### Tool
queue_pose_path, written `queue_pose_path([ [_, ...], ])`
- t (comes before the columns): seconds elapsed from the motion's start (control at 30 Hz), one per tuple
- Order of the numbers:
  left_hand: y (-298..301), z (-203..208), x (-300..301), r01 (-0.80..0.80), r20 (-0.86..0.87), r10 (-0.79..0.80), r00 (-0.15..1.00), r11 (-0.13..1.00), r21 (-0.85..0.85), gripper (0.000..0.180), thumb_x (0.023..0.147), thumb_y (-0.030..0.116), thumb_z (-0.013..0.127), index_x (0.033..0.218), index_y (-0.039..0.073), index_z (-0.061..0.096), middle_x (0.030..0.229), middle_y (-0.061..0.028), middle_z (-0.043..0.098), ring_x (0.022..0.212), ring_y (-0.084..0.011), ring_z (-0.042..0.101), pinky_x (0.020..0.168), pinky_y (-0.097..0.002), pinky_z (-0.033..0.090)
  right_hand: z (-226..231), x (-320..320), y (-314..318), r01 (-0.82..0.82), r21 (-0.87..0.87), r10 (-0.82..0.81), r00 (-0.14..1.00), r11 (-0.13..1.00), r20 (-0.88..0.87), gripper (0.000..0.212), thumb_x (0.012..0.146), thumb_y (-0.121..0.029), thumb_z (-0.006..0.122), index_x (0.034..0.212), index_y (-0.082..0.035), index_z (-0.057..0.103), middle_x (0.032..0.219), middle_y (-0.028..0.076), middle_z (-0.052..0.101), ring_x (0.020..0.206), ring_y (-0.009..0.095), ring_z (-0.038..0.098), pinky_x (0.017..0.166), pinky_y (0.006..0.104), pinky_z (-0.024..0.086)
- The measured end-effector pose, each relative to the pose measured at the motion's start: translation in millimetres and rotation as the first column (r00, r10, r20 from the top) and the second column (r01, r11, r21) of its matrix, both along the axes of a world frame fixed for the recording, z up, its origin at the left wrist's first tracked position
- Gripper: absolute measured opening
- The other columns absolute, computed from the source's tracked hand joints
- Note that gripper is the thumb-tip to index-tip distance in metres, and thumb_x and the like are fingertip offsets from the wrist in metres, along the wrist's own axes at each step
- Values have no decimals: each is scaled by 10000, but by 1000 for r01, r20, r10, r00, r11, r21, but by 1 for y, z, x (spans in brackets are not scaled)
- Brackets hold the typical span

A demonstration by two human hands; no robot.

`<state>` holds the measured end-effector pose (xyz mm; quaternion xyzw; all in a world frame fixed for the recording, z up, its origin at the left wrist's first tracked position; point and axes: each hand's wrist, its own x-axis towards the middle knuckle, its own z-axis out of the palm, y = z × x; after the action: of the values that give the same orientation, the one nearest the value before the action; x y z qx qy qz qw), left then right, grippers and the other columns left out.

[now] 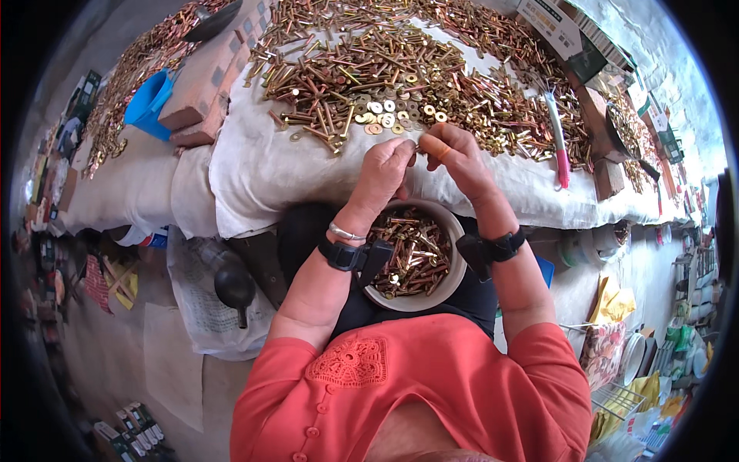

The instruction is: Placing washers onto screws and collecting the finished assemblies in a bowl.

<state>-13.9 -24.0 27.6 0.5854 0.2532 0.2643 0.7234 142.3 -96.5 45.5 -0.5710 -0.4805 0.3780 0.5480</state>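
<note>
My left hand (386, 171) and my right hand (457, 160) meet fingertip to fingertip above the near edge of the cloth-covered table. Both are closed in a pinch around a small metal piece, mostly hidden by the fingers. An orange wrap (435, 147) covers one digit of the right hand. Just beyond the fingers lie loose, shiny flat washers (382, 117) beside a broad heap of brass-coloured bolts (331, 81). Below my hands, a round pale tub (460, 271) rests on my lap, holding many similar bolts (416, 254).
Bricks (202, 96) wall off the heap on the left, next to a blue plastic cup (148, 104). On the right lies a clear tube with a pink end (557, 142), near a brick (608, 179) and cardboard boxes (558, 31). A black rubber bulb (234, 286) sits below the table.
</note>
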Motion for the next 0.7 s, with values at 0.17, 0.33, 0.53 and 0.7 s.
queue_pose_path([
  [0.17, -6, 6, 5, -13, 21, 15, 1000, 997, -70, 285, 945, 295, 495, 783, 65, 538, 598, 54, 409, 441, -34, 357, 366, -217, 370, -8, 5, 2, -41, -12, 38, 989, 999, -143, 451, 938, -444, 486, 1072, -28, 599, 984, 66, 612, 846, 109, 575, 678, 248, 486],
  [0.33, -11, 5, 14, -11, 115, 39, 993, 971, -237, 233, 940, 255, 487, 817, 61, 531, 596, 47, 421, 432, -45, 368, 351, -221, 366, -16, -22, 22, -63, -41, 38, 895, 997, -445, 624, 935, -493, 427, 1304, 9, 444, 1131, 150, 567, 918, 198, 615, 751, 323, 509],
  [0.53, 28, -2, 1, -375, 157, 457, 876, 847, -377, 286, 933, 291, 443, 758, 66, 466, 556, 20, 380, 412, -62, 344, 361, -254, 402, 6, -55, -1, -19, 277, -114, 883, 961, 455, 558, 923, -384, 498, 1322, 0, 431, 1133, 239, 549, 1070, 335, 543, 888, 393, 449],
  [0.7, 6, -7, 8, -273, 147, 290, 946, 954, -127, 251, 954, 263, 465, 809, 62, 504, 578, 27, 395, 441, -64, 369, 371, -244, 402, -3, -36, 13, 152, 285, -279, 829, 947, 484, 413, 899, -239, 516, 1216, 26, 511, 1136, 264, 545, 1050, 401, 532, 911, 401, 434],
])
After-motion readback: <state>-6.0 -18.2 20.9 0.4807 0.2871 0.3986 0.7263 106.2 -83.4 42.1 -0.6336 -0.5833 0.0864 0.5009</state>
